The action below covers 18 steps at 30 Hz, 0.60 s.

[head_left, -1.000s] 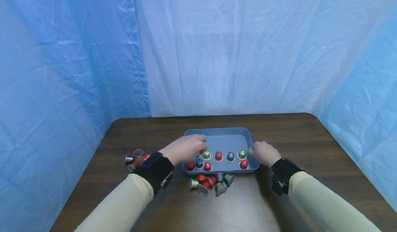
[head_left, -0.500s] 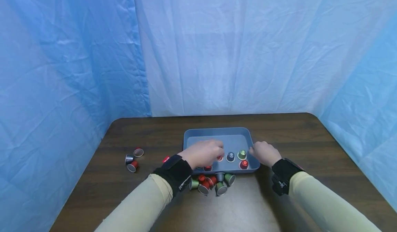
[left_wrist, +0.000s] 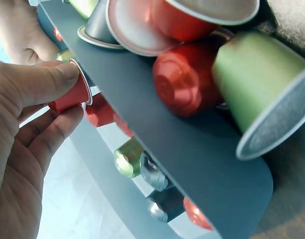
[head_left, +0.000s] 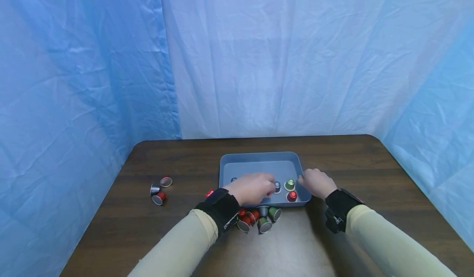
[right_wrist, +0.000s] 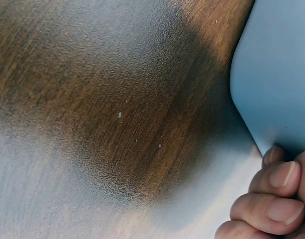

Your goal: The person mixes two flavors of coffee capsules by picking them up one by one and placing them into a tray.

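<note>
A smooth, silver-rimmed red capsule (left_wrist: pixel 72 96) sat pinched in the left hand (head_left: pixel 253 187), thumb opposite fingers, while the right hand (head_left: pixel 317 182), fingers curled, gripped the tray (head_left: pixel 266 162)

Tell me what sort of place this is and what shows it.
Probably a makeshift recording booth: creased light-blue fabric-like sheets hang behind and either side of a dark brown wood-grained table, and black strapped devices circle both wrists.
</note>
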### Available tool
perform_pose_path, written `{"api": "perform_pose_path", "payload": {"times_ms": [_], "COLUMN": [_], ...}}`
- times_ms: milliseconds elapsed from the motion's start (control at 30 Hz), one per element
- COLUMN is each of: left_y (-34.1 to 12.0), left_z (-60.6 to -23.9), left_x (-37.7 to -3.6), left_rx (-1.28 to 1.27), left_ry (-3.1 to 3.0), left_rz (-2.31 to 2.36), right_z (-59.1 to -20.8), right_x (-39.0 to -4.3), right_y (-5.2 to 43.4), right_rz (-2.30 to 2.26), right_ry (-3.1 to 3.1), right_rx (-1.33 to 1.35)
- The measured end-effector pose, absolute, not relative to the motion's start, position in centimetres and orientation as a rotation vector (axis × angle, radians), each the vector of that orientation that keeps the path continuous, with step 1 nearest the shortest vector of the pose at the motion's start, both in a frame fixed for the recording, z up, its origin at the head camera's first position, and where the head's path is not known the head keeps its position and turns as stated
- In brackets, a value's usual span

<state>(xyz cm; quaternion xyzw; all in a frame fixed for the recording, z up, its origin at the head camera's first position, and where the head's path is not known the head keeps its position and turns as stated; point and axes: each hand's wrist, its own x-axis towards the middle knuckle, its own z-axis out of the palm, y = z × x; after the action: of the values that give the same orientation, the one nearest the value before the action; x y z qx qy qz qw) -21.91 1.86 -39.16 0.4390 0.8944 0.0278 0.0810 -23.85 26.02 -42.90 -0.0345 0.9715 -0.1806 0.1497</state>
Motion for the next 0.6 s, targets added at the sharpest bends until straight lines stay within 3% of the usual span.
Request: {"api": "perform_pose_path", "payload": {"times_ms": [600], "left_y": [2.1], "left_z": [-40.3], "left_x": [-21.7], "left_rx": [1.401], "left_ry": [2.607], "left_rz": [0.008], "right_z": [-43.5], "right_x": [-24.2], "right_y": [26.3], "right_rz": [-0.5], "right_ry": [2.825], "right_rx": [-0.139]}}
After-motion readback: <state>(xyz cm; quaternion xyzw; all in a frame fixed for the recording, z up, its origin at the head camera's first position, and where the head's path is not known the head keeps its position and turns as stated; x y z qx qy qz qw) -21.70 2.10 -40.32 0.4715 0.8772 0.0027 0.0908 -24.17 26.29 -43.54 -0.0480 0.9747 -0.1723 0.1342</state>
